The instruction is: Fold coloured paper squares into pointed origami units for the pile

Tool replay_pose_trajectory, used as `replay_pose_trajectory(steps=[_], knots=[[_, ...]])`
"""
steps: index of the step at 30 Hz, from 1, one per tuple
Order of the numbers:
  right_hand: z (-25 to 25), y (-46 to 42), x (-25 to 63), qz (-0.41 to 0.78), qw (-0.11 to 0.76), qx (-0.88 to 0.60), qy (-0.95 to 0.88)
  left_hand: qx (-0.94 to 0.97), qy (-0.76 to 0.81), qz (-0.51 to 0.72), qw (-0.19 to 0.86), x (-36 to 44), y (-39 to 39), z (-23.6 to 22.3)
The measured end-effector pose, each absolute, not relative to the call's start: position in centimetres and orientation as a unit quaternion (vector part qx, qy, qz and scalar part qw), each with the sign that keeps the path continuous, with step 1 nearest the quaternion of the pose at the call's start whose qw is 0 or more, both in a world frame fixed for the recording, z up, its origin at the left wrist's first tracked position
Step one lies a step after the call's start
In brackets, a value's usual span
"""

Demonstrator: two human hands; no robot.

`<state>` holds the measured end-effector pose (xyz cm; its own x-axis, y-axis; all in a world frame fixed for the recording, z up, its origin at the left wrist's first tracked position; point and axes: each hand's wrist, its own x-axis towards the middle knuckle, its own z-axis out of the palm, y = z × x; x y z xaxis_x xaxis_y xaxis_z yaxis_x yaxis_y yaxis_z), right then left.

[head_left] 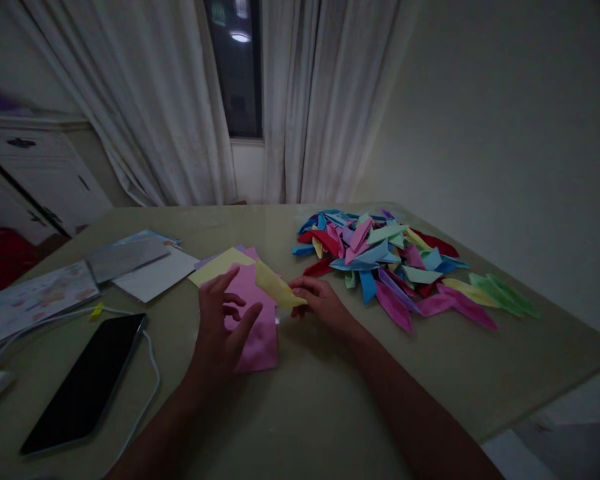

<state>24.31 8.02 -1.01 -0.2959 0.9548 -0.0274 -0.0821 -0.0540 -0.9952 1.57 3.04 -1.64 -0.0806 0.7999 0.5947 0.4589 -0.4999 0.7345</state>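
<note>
A small stack of coloured paper sheets lies on the table in front of me, a pink sheet (257,333) on top near me and a yellow sheet (220,265) behind it. My right hand (320,301) pinches a corner of the yellow sheet and lifts it, so that part curls up (276,287). My left hand (223,327) rests on the pink sheet with fingers spread, pressing it down. To the right lies a pile of folded paper pieces (385,260) in blue, red, pink, green and yellow.
A dark phone (87,383) with a white cable (150,373) lies at the left. Papers and booklets (130,263) sit beyond it. The table's right edge (555,393) drops off to the floor. Curtains, a window and a white cabinet (40,187) stand behind.
</note>
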Motion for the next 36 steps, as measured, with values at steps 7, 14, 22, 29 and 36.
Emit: replay_pose_trajectory(steps=[7,14,22,29,36], knots=[[-1.2,8.1,25.7,0.612,0.389,-0.431,-0.537,0.655,0.451,0.503,0.338,1.0,3.7,-1.5],[-0.3,8.1,26.1,0.587,0.445,-0.385,-0.556,0.591,0.499,0.505,0.383,1.0,3.9,-1.1],[-0.9,8.5,26.4,0.483,0.436,-0.415,-0.637,0.564,0.481,0.516,0.43,1.2,3.9,-1.4],[-0.3,8.2,26.6,0.466,0.414,-0.399,-0.673,0.588,0.484,0.512,0.398,1.4,3.8,-1.2],[-0.2,7.6,26.3,0.455,0.41,-0.375,-0.696,0.564,0.528,0.524,0.359,1.2,3.6,-1.4]])
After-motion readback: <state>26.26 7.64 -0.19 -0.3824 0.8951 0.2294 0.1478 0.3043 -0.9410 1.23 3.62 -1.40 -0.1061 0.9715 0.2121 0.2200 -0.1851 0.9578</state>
